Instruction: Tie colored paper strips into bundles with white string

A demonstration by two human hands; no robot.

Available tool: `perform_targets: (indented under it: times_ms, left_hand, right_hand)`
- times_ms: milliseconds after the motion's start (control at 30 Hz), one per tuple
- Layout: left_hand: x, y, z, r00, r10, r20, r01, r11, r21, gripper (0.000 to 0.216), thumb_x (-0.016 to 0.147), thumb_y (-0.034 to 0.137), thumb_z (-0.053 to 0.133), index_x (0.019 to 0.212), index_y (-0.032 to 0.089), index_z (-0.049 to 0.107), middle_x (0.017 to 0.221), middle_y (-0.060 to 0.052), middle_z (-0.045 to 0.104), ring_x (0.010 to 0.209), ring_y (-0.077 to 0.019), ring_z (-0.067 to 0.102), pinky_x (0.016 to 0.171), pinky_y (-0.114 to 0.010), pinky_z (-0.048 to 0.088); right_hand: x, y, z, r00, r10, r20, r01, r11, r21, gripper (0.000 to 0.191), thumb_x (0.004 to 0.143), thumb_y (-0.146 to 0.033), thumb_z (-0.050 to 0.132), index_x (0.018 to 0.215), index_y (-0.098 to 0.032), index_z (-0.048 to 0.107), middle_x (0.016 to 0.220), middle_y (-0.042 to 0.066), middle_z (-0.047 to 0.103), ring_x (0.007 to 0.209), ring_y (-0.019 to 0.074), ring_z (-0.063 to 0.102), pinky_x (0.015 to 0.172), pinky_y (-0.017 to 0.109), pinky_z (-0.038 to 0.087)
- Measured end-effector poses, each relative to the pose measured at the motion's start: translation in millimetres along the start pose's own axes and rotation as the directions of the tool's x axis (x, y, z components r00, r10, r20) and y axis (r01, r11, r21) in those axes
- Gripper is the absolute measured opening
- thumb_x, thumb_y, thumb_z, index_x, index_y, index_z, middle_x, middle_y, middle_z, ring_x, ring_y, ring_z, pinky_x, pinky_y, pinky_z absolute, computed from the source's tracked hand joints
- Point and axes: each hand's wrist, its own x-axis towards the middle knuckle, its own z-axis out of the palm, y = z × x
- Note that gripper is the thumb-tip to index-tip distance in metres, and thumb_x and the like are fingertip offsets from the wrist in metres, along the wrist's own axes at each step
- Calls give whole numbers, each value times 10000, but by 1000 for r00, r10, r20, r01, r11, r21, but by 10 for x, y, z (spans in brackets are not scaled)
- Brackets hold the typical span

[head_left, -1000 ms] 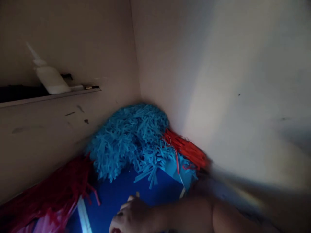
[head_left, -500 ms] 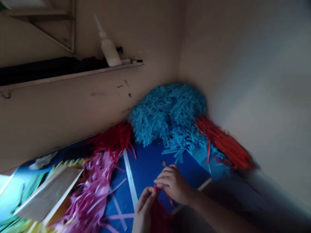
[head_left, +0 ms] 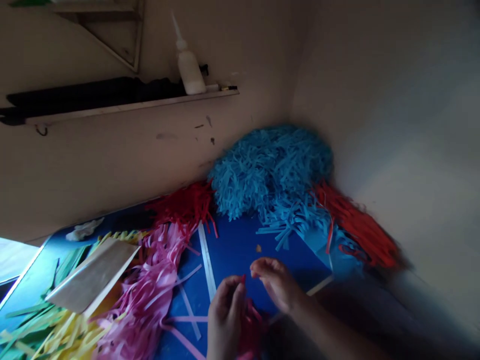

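Observation:
My left hand (head_left: 227, 312) is closed in a pinch on a bunch of red fringed paper (head_left: 252, 325). A small red tip sticks up between its thumb and forefinger, and the strips hang below. To its right, my right hand (head_left: 275, 280) hovers with half-bent fingers, a small gap from the left hand. I see nothing in it. Both hands are over the near edge of a blue tabletop (head_left: 232, 245). Just beyond the right hand lies a small brown scrap (head_left: 258, 248).
A heap of blue paper fringe (head_left: 273, 165) fills the corner, between red (head_left: 183, 205) and orange-red fringe (head_left: 356, 230). Pink fringe (head_left: 142, 300), yellow strips (head_left: 71, 330), green strips (head_left: 30, 320) and a folded sheet (head_left: 93, 275) lie left. A shelf (head_left: 150, 106) holds a nozzle bottle (head_left: 191, 72).
My right hand has come away from the left hand's fingertips, where both were touching at the red paper. My left hand keeps its pinch. The view has shifted slightly left.

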Motion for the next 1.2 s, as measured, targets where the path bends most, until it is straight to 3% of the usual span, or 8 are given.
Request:
perform_targets:
  times_ms: [100,200,433,567,667,1067,1200]
  left_hand:
    - [25,65,24,975,211,-65,-193,959,206,311,762,494,690,810,189,726,696,-41,706,590,-160,627,534,-234,503]
    - [40,124,31,951,304,-58,-276,918,283,272,777,467,676,762,204,739,680,-46,721,571,-168,642,524,-243,513]
    - [33,109,-4,960,276,-54,-245,915,321,280,791,462,663,719,198,723,635,-33,700,561,-164,628,529,-237,499]
    - [30,114,-19,930,367,-24,-325,850,414,220,818,387,641,718,205,712,617,-14,675,529,-140,597,506,-220,463]
    - [23,137,-17,895,444,25,-403,785,471,187,827,334,620,713,210,702,620,-7,662,536,-133,602,506,-212,460]
    - [-7,172,5,884,457,93,-450,783,430,163,862,313,617,795,211,725,676,-17,697,583,-139,651,528,-211,507]
    - [-7,145,18,838,539,90,-504,699,507,137,854,273,619,774,210,712,665,-4,686,574,-125,643,530,-199,499]
  right_hand:
    - [-24,130,92,987,152,-53,-140,973,185,368,477,-411,931,688,-172,745,703,35,698,687,137,584,671,249,418]
    - [-46,181,137,975,212,-60,-190,948,256,364,453,-371,947,687,-181,743,759,37,705,693,133,575,659,247,416]
    - [-61,235,115,991,127,-45,-115,973,201,338,500,-411,925,700,-199,753,760,35,676,675,140,544,693,281,444]
    - [-75,216,47,998,-58,31,59,998,-33,213,645,-402,856,743,-230,779,815,26,656,823,176,580,816,296,443]
    - [-71,183,-12,982,-149,112,170,964,-204,153,718,-385,812,789,-250,790,892,23,655,908,188,586,866,301,434]
    - [-134,168,35,999,-26,46,22,996,86,181,604,-342,882,705,-233,778,815,17,642,801,156,568,798,281,448]
    - [-129,205,33,1000,-17,15,16,997,78,207,573,-339,899,699,-229,777,833,20,645,827,164,570,790,270,453]
